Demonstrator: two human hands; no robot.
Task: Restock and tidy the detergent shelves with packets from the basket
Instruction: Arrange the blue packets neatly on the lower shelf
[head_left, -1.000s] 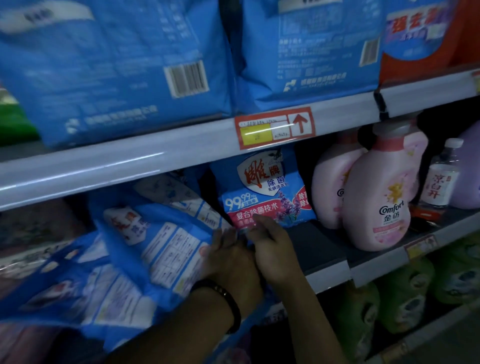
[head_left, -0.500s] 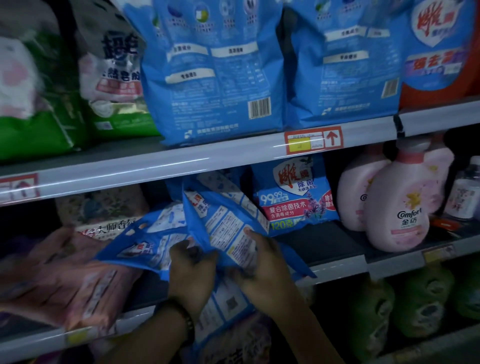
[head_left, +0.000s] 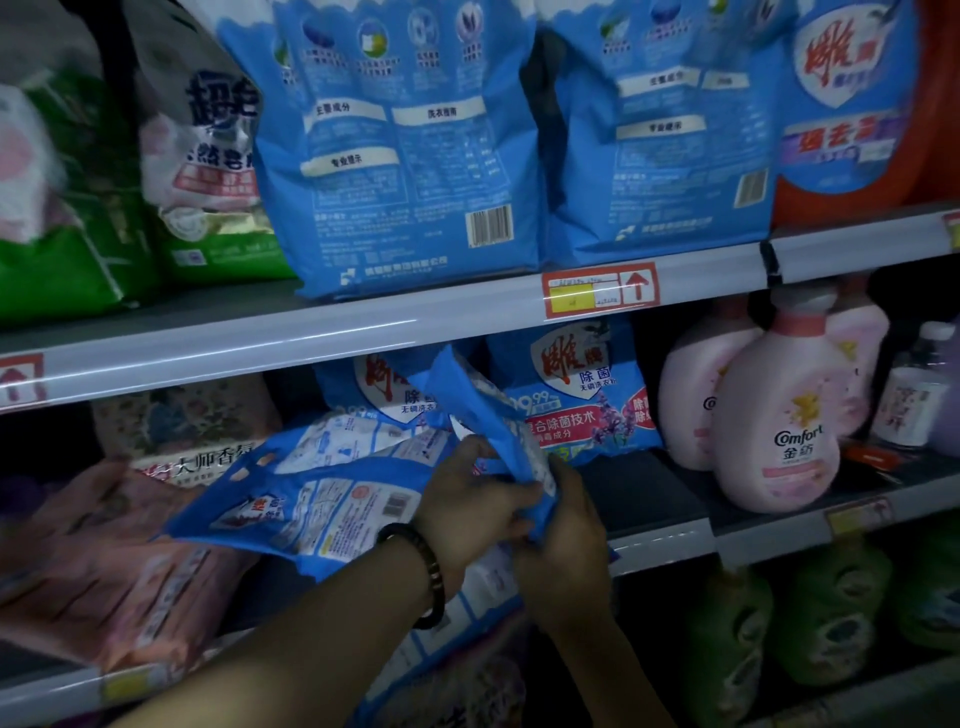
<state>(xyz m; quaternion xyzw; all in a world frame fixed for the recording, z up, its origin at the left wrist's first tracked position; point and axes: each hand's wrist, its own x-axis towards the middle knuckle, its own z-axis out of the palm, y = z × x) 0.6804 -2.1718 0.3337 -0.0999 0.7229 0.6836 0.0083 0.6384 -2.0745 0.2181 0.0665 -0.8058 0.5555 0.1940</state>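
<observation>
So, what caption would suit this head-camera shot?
Left hand and right hand grip blue detergent packets at the middle shelf.

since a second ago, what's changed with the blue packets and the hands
The right hand has tipped the raised packet up on its edge, toward the standing packet at the back. The left hand still grips the flat packet, which still lies out to the left. Both hands kept their hold. The pink bottles and the upper-shelf bags stayed put.
</observation>
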